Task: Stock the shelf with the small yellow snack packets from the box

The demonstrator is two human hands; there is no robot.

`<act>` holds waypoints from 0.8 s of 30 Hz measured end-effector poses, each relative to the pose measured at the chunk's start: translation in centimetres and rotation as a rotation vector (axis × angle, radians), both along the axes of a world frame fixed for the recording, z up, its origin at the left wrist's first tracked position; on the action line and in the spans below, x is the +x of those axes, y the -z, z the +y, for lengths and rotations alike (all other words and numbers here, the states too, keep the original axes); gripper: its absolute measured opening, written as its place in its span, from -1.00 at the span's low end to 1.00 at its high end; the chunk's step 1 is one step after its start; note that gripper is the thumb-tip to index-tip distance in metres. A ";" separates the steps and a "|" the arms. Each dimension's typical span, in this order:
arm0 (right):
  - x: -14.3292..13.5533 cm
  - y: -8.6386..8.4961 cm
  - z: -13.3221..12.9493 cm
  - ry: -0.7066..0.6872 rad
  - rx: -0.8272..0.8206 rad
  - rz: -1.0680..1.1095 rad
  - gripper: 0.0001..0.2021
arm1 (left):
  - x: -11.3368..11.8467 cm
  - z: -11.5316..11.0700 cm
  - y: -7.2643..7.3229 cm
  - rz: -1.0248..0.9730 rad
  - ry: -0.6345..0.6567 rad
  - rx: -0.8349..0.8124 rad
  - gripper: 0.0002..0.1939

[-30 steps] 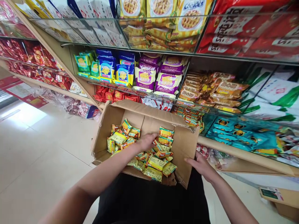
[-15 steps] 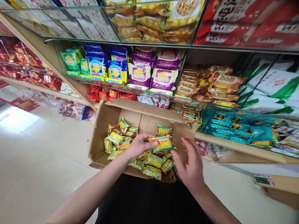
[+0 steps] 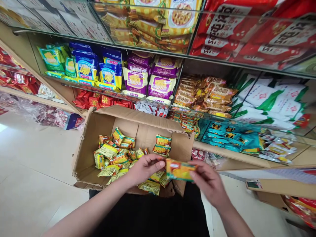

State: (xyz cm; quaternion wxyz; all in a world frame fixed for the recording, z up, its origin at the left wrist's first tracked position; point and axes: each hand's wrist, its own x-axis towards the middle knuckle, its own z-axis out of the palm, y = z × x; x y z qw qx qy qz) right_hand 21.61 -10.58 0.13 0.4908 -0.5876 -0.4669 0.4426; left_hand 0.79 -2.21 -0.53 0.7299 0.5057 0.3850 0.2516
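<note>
A small yellow-and-orange biscuit packet (image 3: 180,170) with green edges is stretched lengthwise between my hands, slightly blurred, above the front right of an open cardboard box (image 3: 80,154). My right hand (image 3: 208,181) pinches its right end between thumb and fingers. At the left end, the closed thumb and fingers of my left hand (image 3: 148,168) meet the packet's edge. Similar packets lie loose in the left and front of the box, such as one yellow packet (image 3: 108,150). Two packets are stacked at the back right, the upper packet (image 3: 163,140) face up. My left forearm covers part of the pile.
Behind the box rise glass-fronted shelves with purple soda biscuit packs (image 3: 161,85), blue packs (image 3: 85,67), brown packets (image 3: 219,95) and teal packets (image 3: 222,135). Similar small packets (image 3: 185,121) fill a low compartment behind the box. Another cardboard box (image 3: 271,200) is at the right.
The packet has moved from my left hand's grip to between both hands, with my right hand now closed on its right end. The view has shifted, so box and shelves sit further left.
</note>
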 end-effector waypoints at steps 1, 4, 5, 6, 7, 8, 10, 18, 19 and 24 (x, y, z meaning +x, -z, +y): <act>1.4 0.2 0.2 0.137 0.015 -0.026 -0.71 | -0.3 0.3 0.2 0.044 -0.008 0.062 -0.66; 6.0 1.7 1.6 0.602 0.029 -0.158 -0.65 | -1.8 1.3 1.8 0.206 -0.042 0.192 -0.66; 7.3 2.3 2.3 0.652 0.002 -0.237 -0.63 | -2.3 1.5 2.5 0.251 -0.046 0.210 -0.68; 8.3 2.9 3.1 0.672 -0.037 -0.351 -0.63 | -2.8 1.6 3.3 0.283 -0.043 0.215 -0.68; 9.0 3.3 4.0 0.667 -0.082 -0.481 -0.64 | -3.2 1.7 4.0 0.301 -0.031 0.212 -0.69; 9.4 3.6 5.0 0.636 -0.129 -0.627 -0.66 | -3.5 1.7 4.7 0.307 -0.016 0.205 -0.68; 9.3 3.7 7.2 0.542 -0.207 -0.909 -0.71 | -3.8 1.6 5.8 0.305 0.014 0.191 -0.67; 7.0 2.6 15.9 0.298 -0.327 -1.432 -0.75 | -4.0 0.9 6.7 0.298 -0.027 0.198 -0.65; 7.0 2.7 16.7 0.262 -0.340 -1.456 -0.76 | -4.1 0.9 6.7 0.293 -0.033 0.200 -0.66; 7.1 3.6 19.6 0.126 -0.408 -1.515 -0.70 | -4.4 0.6 7.2 0.253 -0.061 0.220 -0.69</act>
